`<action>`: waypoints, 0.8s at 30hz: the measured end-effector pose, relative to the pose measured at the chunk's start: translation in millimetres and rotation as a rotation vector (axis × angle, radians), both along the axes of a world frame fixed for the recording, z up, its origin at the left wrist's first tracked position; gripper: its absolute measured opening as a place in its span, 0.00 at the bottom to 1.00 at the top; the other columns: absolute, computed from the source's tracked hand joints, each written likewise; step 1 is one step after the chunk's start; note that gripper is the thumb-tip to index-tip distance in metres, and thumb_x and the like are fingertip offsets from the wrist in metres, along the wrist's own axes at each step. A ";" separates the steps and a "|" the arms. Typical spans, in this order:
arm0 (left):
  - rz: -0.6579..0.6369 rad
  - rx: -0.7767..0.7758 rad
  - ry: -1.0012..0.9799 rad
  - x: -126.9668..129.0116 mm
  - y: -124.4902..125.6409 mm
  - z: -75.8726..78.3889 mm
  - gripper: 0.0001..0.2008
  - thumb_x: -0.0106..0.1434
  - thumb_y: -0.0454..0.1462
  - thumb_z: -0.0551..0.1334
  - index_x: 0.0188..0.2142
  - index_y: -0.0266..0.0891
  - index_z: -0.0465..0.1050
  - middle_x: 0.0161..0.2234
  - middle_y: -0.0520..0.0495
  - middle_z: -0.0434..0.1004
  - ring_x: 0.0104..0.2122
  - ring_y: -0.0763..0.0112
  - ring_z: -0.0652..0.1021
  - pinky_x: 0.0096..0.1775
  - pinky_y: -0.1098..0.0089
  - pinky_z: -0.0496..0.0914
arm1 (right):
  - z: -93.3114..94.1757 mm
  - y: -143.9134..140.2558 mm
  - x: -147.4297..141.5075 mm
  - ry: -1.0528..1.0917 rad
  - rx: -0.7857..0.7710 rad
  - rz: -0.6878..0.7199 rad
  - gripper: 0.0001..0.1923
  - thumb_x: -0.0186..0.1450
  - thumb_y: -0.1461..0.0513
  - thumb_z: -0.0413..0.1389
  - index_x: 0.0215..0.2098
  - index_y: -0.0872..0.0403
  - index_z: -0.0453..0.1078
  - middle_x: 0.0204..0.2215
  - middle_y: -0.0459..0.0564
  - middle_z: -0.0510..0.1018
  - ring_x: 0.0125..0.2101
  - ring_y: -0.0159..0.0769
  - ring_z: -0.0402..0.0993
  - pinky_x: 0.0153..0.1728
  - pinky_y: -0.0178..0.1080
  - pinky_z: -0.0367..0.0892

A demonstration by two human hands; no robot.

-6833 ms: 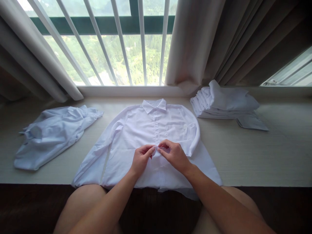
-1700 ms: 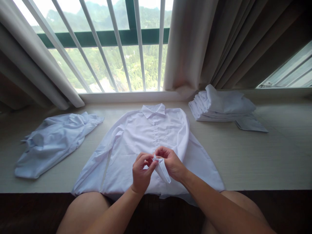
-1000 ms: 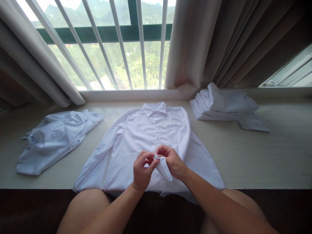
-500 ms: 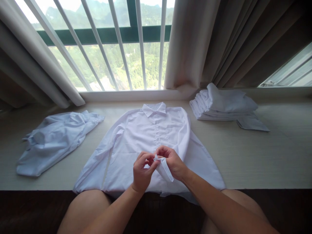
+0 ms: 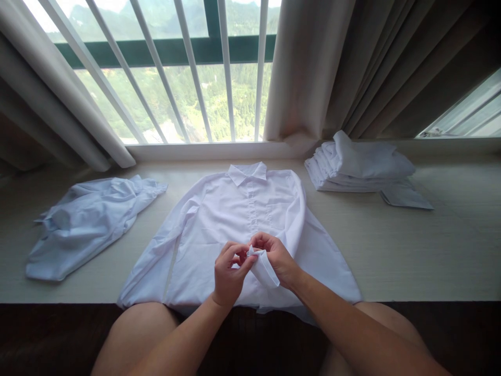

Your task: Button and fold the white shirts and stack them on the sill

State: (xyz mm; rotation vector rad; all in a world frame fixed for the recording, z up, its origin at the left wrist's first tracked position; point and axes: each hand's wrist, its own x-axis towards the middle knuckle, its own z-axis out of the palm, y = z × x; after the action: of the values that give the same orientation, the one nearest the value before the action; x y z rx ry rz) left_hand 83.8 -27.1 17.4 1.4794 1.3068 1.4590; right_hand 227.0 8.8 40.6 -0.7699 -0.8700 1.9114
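Note:
A white long-sleeved shirt (image 5: 219,214) lies spread on its back, collar toward the window and hem over the near edge. The collar and upper placket lie flat, and a chest pocket shows at the right. Over the lower front, my left hand (image 5: 230,269) pinches the shirt's front edge between thumb and fingers. My right hand (image 5: 274,258) grips the same edge from the other side, its fingertips touching those of the left. A folded flap of the shirt's cloth hangs down from between them. Whether a button sits in the fingertips is hidden.
A crumpled white garment (image 5: 94,224) lies at the left of the pale ledge (image 5: 410,256). At the back right stands a stack of folded white clothes (image 5: 360,167). Behind are a barred window (image 5: 176,104) and grey curtains (image 5: 305,78). My knees touch the near edge.
Both hands keep their pinch on the shirt at nearly the same spot. The hanging flap of cloth has shifted slightly up and turned a little. The whole view has tilted slightly.

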 end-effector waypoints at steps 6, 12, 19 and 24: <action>0.000 0.004 -0.008 0.0 1.1 -0.6 0.05 0.63 0.39 0.69 0.38 0.41 0.79 0.33 0.50 0.71 0.31 0.73 0.74 0.27 0.76 0.73 | -2.1 -0.1 0.3 -0.009 0.006 -0.001 0.14 0.53 0.61 0.71 0.32 0.53 0.71 0.27 0.43 0.76 0.28 0.32 0.72 0.30 0.34 0.68; -0.010 -0.009 -0.015 1.0 2.7 0.2 0.05 0.63 0.39 0.69 0.38 0.42 0.79 0.33 0.50 0.72 0.32 0.72 0.75 0.28 0.76 0.73 | 1.6 0.0 -0.5 -0.036 0.009 -0.024 0.16 0.51 0.60 0.72 0.30 0.53 0.70 0.26 0.42 0.75 0.26 0.30 0.70 0.28 0.34 0.67; -0.008 -0.010 -0.005 0.7 3.0 0.7 0.06 0.63 0.40 0.69 0.38 0.42 0.79 0.33 0.50 0.72 0.32 0.72 0.75 0.29 0.75 0.74 | 1.9 -0.8 0.4 -0.030 0.018 -0.015 0.15 0.53 0.60 0.71 0.31 0.52 0.70 0.26 0.42 0.76 0.26 0.31 0.71 0.28 0.34 0.68; -0.019 -0.004 0.008 0.6 4.4 0.9 0.06 0.63 0.40 0.69 0.36 0.41 0.79 0.32 0.50 0.72 0.31 0.73 0.74 0.28 0.76 0.73 | 0.3 -2.2 -1.1 -0.036 0.029 -0.050 0.13 0.54 0.60 0.70 0.31 0.52 0.70 0.27 0.42 0.76 0.25 0.31 0.71 0.28 0.35 0.68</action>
State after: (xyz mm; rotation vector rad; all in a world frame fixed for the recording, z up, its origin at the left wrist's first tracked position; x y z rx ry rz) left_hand 84.4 -22.7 18.3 1.4924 1.2965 1.4394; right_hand 225.8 6.6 40.8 -0.8038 -0.8906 1.8423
